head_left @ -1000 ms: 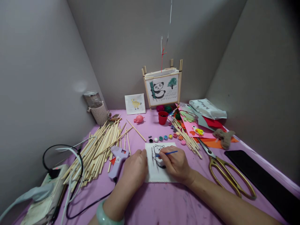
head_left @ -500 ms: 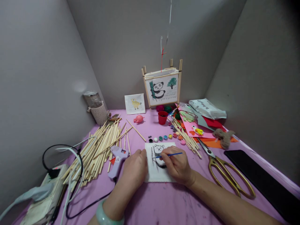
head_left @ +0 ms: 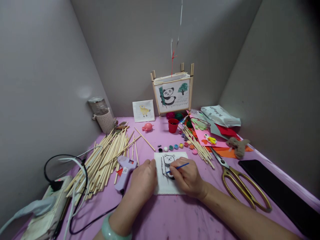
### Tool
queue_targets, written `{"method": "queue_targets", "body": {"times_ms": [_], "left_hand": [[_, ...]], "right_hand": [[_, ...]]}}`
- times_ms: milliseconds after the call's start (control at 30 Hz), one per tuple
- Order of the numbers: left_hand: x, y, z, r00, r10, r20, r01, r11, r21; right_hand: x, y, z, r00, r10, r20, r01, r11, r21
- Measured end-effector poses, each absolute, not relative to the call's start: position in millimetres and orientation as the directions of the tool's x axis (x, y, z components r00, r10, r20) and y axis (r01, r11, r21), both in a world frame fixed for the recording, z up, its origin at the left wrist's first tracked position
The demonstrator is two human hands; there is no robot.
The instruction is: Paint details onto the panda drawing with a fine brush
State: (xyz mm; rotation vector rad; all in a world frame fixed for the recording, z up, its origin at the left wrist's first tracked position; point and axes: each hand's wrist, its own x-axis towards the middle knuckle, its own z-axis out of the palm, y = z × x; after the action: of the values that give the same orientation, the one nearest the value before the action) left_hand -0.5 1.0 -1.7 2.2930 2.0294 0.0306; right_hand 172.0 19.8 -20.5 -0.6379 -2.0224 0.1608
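Observation:
A white panel lies flat on the purple tabletop, with a black outline of a panda beside upright stalk-like lines. My right hand pinches a thin blue paintbrush, its tip at the lower left of the drawing. Part of the panda and the panel's right side are hidden behind that hand. At the panel's left edge, my left hand is closed with fingers curled, gripping the edge; the fingertips are hidden. Just past the panel stands a row of small paint pots in several colours.
Wooden sticks and a lilac glue gun lie left, near a power strip. Large gold-handled scissors and a black phone-like slab lie right. A red cup stands behind, below a hanging panda lantern.
The paintbrush tip has moved slightly down, and its handle tilts more steeply. My right hand has shifted a little with it. My left hand stays at the panel's edge.

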Motion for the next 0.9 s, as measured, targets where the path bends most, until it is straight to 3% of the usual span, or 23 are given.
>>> {"method": "queue_targets", "body": {"times_ms": [533,900], "left_hand": [[-1,0,-2,0.121,0.992,-0.034,0.990,-0.118,0.083],[-1,1,-2,0.126,0.991,-0.033,0.988,-0.122,0.096]], "right_hand": [[172,18,-19,-0.387,0.510,0.768,0.354,0.851,-0.387],[176,36,-23,-0.147,0.589,0.795,0.484,0.744,-0.461]]}}
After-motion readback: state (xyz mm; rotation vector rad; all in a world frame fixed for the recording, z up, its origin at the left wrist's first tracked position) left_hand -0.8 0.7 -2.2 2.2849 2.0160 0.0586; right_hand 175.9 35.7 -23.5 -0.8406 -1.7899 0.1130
